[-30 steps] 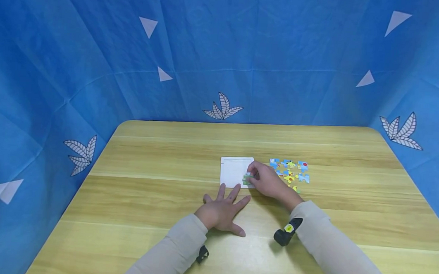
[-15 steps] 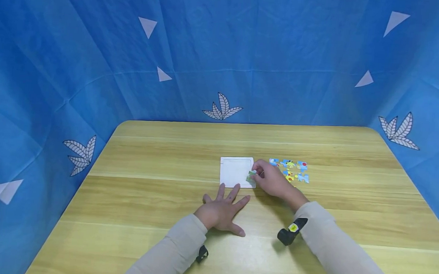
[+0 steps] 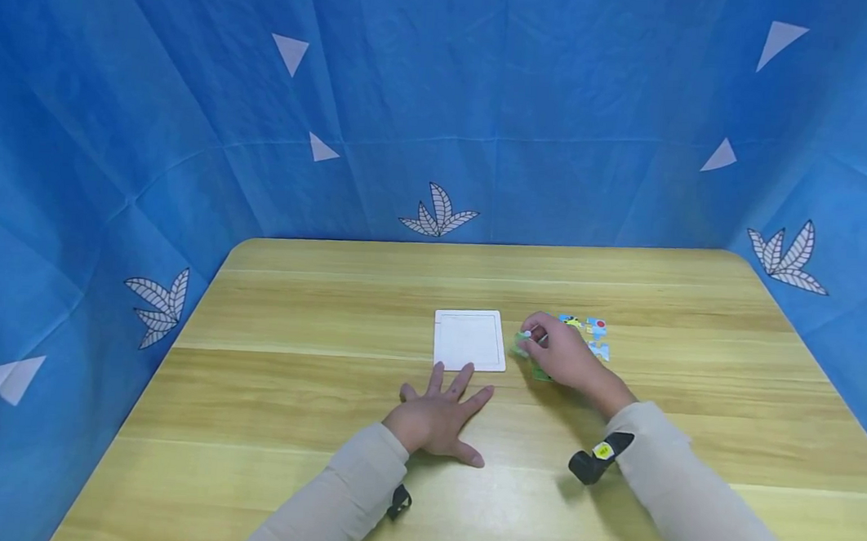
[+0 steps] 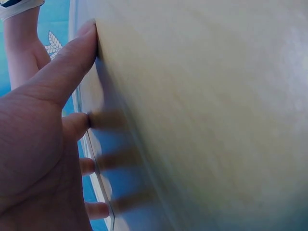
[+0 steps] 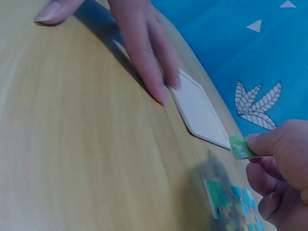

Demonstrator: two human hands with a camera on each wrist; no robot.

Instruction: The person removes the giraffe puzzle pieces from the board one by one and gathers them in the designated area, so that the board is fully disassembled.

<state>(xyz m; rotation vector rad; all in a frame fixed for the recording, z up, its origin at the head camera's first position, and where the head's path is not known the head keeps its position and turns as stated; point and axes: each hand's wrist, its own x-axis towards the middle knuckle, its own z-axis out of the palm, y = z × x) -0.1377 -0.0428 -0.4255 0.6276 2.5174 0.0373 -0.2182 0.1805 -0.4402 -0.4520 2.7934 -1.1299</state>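
Note:
My left hand (image 3: 436, 419) lies on the table with its fingers spread, two fingertips at the near edge of a white square puzzle tray (image 3: 470, 342). No pieces lie inside the tray's thin outline. Just right of the tray, my right hand (image 3: 567, 355) pinches a green jigsaw piece (image 5: 239, 147) between thumb and fingers. In the right wrist view this piece is tilted and has small white marks. More jigsaw pieces (image 3: 598, 328), blue, yellow and green, lie beneath and beyond the right hand, which hides part of them.
The wooden table (image 3: 313, 313) has rounded far corners. A blue cloth (image 3: 575, 90) with white leaves and triangles hangs behind it and along its sides. A black wrist camera (image 3: 591, 465) is strapped to the right sleeve.
My right hand has moved right, off the tray, carrying the green jigsaw piece that was over its lower right corner. My left hand has stayed in place.

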